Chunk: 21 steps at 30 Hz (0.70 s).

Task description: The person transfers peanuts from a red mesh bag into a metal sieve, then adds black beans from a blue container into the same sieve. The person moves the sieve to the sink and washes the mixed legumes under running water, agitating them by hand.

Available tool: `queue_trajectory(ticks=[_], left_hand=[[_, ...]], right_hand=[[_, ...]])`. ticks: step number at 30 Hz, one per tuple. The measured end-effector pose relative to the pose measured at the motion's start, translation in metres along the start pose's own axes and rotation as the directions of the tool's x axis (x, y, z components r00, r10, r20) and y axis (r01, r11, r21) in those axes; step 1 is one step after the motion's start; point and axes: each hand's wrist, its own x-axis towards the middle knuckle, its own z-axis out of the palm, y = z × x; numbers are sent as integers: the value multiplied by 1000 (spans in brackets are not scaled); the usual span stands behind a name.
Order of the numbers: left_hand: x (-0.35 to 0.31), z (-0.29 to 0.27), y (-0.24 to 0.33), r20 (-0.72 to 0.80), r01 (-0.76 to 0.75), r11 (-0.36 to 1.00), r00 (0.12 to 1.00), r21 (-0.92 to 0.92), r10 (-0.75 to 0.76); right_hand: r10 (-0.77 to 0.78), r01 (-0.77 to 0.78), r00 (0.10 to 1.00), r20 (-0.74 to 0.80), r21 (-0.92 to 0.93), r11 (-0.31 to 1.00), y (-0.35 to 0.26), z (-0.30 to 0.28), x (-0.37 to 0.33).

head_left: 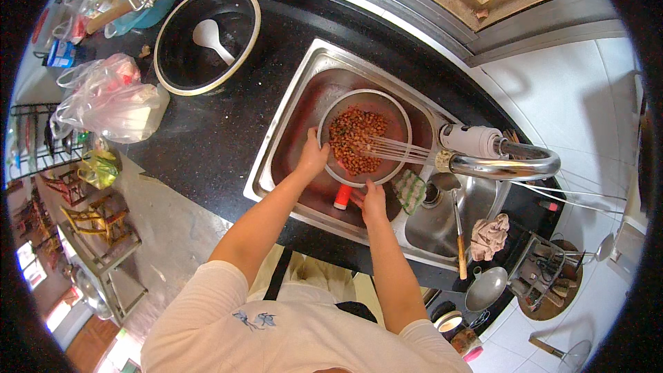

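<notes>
Inside the large sink basin (290, 166), a round metal bowl (400, 114) holds many small reddish-brown beans or nuts (356, 128). Several streams of water (407, 153) run from the faucet head (444, 160) into it. My left hand (314, 157) grips the bowl's left rim, fingers partly hidden. At the near rim, my right hand (373, 202) holds the bowl with its thumb on the edge. Between my hands a red cylindrical piece (342, 196) sticks out below the rim; whether it is attached to the bowl I cannot tell. A green-and-white cloth (410, 191) lies right of my right hand.
The curved faucet (507, 166) arches over the sink's right side. A ladle (457, 224) lies across the small basin (423, 231), near a crumpled cloth (489, 237). To the left are a dark basin (176, 52) with a white spoon (207, 34) and plastic bags (110, 107).
</notes>
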Motion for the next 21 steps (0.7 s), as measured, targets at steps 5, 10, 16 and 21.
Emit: queue_trajectory(ticks=[5,10,16,21], left_hand=[[-13,2,18,-222,-35,958,970,285,102],[-19,-3,53,86,-519,768,845,375,528],[2,57,40,23,-355,799,919,485,394],[5,86,35,-119,-257,934,949,247,293]], right_hand=[[5,-35,985,-171,-173,984,-11,8,-28],[-647,505,762,-13,-614,607,-6,-2,-32],[-641,479,767,-18,-650,591,-55,33,49],[-466,466,885,9,-48,883,-54,53,67]])
